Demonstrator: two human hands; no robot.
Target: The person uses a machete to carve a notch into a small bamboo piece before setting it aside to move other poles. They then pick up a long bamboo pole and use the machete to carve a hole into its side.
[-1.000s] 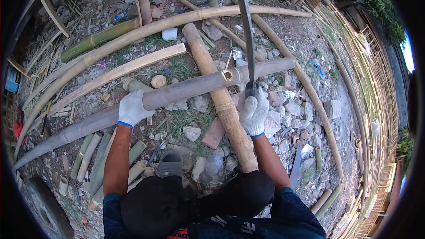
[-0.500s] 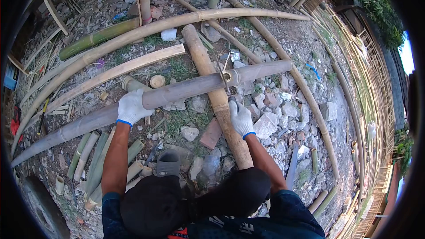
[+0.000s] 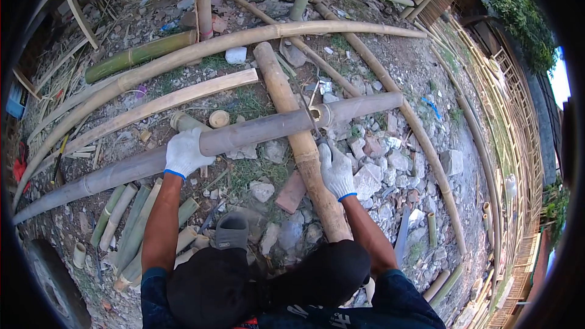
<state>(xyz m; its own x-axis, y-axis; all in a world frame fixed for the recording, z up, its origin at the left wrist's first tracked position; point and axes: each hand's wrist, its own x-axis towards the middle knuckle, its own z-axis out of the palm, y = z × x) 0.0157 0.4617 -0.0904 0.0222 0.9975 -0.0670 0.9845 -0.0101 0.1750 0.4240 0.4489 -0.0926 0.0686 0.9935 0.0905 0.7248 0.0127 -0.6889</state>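
Note:
A long grey bamboo pole lies across a thicker tan bamboo log. My left hand, in a white glove, is closed around the grey pole left of the crossing. In my gloved right hand is the handle of a curved saw. Its thin blade stands against the grey pole beside a hole cut in the pole's upper side, just right of the crossing.
Rubble covers the ground on the right, with a flat blade-like tool there. Cut bamboo pieces lie at lower left, near a tyre. A long curved pole spans the back. A grey sandal is in front.
The whole view has shifted slightly downward. My right hand and the saw have moved slightly toward me along the cut, while my left hand keeps its hold on the pole.

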